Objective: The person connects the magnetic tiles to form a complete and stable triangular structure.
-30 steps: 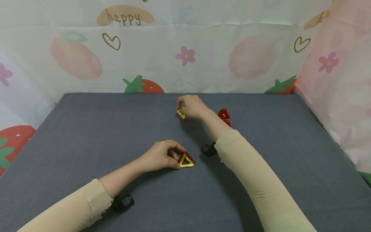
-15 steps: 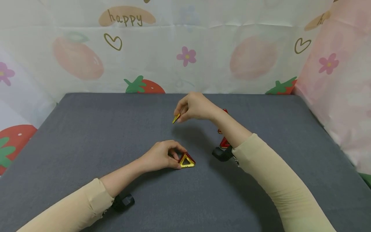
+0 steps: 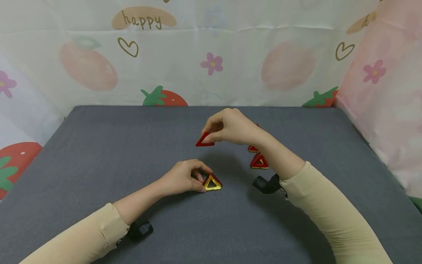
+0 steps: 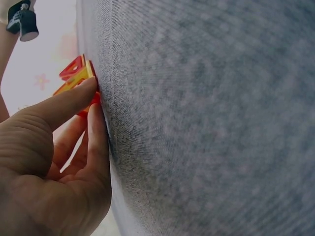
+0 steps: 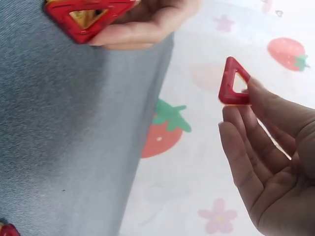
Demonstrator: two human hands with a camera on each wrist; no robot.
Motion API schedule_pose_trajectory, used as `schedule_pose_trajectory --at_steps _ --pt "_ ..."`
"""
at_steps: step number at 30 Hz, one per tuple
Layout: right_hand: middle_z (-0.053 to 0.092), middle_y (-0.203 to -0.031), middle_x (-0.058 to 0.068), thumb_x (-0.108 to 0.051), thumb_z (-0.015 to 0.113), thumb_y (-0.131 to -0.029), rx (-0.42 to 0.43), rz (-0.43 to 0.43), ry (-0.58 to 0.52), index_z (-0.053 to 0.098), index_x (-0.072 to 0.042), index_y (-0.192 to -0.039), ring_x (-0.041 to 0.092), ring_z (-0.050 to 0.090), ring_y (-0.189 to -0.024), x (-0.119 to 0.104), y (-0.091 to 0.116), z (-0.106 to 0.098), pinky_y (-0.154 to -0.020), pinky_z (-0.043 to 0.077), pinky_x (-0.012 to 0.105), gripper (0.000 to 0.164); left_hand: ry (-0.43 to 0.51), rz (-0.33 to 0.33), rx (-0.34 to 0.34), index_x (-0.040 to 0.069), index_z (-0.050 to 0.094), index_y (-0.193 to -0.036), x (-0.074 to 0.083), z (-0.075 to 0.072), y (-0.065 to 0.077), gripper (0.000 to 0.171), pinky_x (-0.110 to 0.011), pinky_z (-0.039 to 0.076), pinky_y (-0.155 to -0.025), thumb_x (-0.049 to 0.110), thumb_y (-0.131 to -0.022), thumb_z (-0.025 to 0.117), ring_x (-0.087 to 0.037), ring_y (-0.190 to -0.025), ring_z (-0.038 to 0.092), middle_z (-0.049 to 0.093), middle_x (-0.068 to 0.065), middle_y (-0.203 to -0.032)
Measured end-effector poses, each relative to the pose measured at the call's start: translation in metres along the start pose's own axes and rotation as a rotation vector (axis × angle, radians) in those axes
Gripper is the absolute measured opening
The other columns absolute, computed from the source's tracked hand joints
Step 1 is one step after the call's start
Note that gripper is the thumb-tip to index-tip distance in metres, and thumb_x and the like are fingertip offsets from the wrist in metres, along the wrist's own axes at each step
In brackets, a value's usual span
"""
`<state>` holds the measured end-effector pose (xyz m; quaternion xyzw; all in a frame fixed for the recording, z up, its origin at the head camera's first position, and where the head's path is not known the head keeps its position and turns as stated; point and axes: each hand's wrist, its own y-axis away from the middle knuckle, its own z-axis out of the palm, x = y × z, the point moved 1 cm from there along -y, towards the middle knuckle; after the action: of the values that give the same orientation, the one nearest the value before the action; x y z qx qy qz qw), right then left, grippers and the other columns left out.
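In the head view my left hand (image 3: 182, 178) pinches the left side of a small standing build of triangular magnetic tiles (image 3: 213, 188). Its near face is yellow and its upper edges are red. The left wrist view shows thumb and fingers on these tiles (image 4: 74, 81), low by the cloth. Raised above the table, my right hand (image 3: 232, 126) pinches a single red triangular magnetic tile (image 3: 200, 142) between thumb and fingertips. This tile (image 5: 227, 86) has an open middle, seen in the right wrist view, and is apart from the build.
Red triangular tiles (image 3: 255, 164) lie on the grey cloth (image 3: 138, 139) right of centre, partly hidden behind the right forearm. A printed curtain (image 3: 237, 84) rises at the table's back edge. Each wrist wears a black camera (image 3: 267, 184).
My right hand lifted its tile off the far part of the cloth, and the tile has turned from its yellow side to red. The right forearm shifted right, uncovering more tiles. The left hand stayed put.
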<state>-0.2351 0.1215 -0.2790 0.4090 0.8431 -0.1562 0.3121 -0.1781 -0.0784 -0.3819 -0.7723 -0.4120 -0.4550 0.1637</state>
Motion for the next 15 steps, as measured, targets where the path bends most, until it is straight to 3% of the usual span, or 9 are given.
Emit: schedule_pose_trajectory --at_steps 6,12,15 --pt "0.071 -0.077 -0.003 -0.026 0.08 -0.084 -0.017 -0.006 -0.047 0.07 -0.023 -0.091 0.015 0.067 -0.07 -0.004 0.01 0.001 -0.07 0.055 0.035 0.012 0.0 -0.002 0.006 0.011 0.068 -0.118 0.0 0.0 0.001 0.043 -0.022 0.057 -0.072 0.009 -0.078 0.083 -0.008 -0.077 0.067 0.068 -0.008 -0.096" --pt "0.072 -0.078 -0.007 -0.024 0.08 -0.084 -0.119 -0.064 0.008 0.07 -0.023 -0.087 0.014 0.069 -0.074 0.001 0.022 0.015 -0.069 0.056 0.031 0.01 -0.023 -0.002 0.021 0.01 0.068 -0.115 0.0 0.0 0.0 0.042 -0.023 0.057 -0.07 0.009 -0.076 0.084 -0.008 -0.078 0.066 0.069 -0.007 -0.098" --pt "0.073 -0.079 -0.008 -0.024 0.079 -0.085 -0.17 -0.064 -0.015 0.07 -0.023 -0.085 0.016 0.071 -0.077 0.003 0.029 0.022 -0.07 0.056 0.03 0.009 -0.046 -0.013 0.031 0.01 0.068 -0.113 0.0 0.001 -0.001 0.042 -0.024 0.056 -0.068 0.011 -0.075 0.085 -0.008 -0.079 0.066 0.07 -0.006 -0.096"
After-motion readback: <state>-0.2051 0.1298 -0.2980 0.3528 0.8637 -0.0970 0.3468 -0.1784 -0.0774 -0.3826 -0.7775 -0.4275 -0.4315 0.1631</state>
